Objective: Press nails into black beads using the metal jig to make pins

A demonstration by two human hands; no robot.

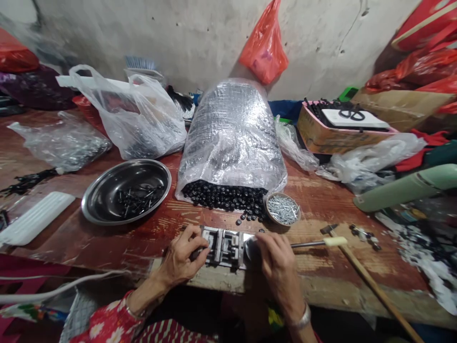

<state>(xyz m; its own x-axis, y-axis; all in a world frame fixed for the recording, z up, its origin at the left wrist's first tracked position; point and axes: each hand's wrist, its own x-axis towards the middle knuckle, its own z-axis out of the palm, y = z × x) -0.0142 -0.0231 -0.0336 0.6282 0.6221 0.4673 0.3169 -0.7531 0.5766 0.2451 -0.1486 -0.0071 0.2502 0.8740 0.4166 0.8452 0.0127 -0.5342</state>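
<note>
A steel jig (223, 247) with square slotted blocks sits at the front edge of the wooden bench (117, 243). My left hand (182, 255) grips the jig's left end, around a dark piece that the fingers partly hide. My right hand (276, 267) curls over a shiny domed steel part (252, 248) at the jig's right end. A thin steel rod (307, 244) runs from that part to a cream handle (334, 241). Black round beads (224, 197) spill from a silvery plastic bag (232, 133) just behind the jig.
A small bowl of nails (283, 209) and a steel dish of dark pins (125, 191) stand behind the jig. A wooden-handled hammer (371, 281) lies at right. Plastic bags (128, 114) and a pink-rimmed box (342, 126) crowd the back.
</note>
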